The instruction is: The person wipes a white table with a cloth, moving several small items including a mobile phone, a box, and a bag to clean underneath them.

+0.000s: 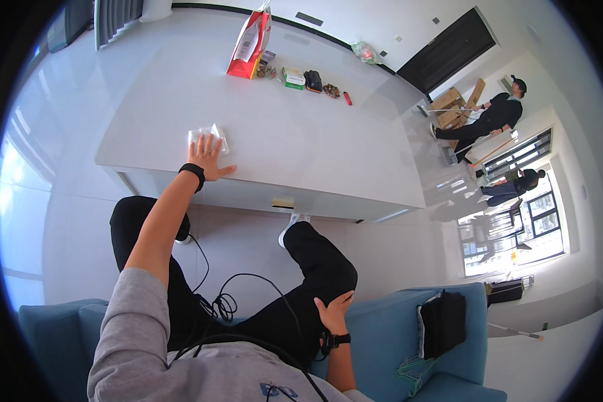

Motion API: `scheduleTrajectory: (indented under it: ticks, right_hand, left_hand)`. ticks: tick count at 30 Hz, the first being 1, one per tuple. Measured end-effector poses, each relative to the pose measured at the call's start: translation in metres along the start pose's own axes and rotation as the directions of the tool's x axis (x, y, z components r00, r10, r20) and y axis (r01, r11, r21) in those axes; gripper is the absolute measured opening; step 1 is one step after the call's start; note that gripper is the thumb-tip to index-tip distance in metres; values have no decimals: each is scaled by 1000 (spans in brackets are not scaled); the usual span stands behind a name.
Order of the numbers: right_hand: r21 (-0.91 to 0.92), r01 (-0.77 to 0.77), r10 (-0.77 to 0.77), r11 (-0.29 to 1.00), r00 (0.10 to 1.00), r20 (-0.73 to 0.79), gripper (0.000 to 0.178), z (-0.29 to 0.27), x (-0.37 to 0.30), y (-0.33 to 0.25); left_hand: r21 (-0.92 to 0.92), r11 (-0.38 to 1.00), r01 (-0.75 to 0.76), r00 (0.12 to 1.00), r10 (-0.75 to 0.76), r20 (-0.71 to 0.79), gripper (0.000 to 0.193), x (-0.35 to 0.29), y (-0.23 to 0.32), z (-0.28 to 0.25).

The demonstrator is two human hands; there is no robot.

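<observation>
My left hand (208, 158) lies flat on the white table (268, 134), fingers spread, near its left front edge. Under its fingers is a crumpled white cloth or tissue (222, 138), pressed against the tabletop and partly covered by the hand. My right hand (335, 310) rests on my right thigh beside the knee, with fingers stretched and nothing seen in them. Both wrists wear black bands.
Along the table's far side stand a red paper bag (242, 59), a green-and-white box (293, 78), a black case (313, 81), a brown bundle (331, 90) and a red stick-like item (348, 98). Dark folded clothing (443, 325) and green hangers (414, 373) lie on the blue sofa (388, 328). Two people are at the right.
</observation>
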State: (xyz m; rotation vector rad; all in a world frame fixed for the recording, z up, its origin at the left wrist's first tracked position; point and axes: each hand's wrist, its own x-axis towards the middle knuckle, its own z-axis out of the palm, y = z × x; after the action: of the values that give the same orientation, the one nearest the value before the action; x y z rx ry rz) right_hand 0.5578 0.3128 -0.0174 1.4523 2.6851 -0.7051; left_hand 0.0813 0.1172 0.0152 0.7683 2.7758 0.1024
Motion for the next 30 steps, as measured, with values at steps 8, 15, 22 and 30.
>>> scheduleTrajectory:
  ticks: [8, 15, 22, 30]
  right_hand:
    - [61, 47, -44, 997, 998, -54, 114, 0, 0, 5]
    - [65, 44, -42, 997, 998, -42, 113, -3, -4, -3]
    - [7, 53, -53, 999, 998, -37, 112, -3, -5, -8]
    - [-63, 8, -11, 998, 998, -54, 112, -4, -3, -22]
  left_hand:
    - [34, 991, -129, 991, 128, 34, 108, -34, 5, 5]
    - [48, 987, -153, 984, 148, 97, 108, -62, 7, 7]
    - [11, 991, -131, 983, 128, 133, 111, -56, 14, 2]
    - [0, 996, -88, 987, 87, 136, 105, -20, 19, -3]
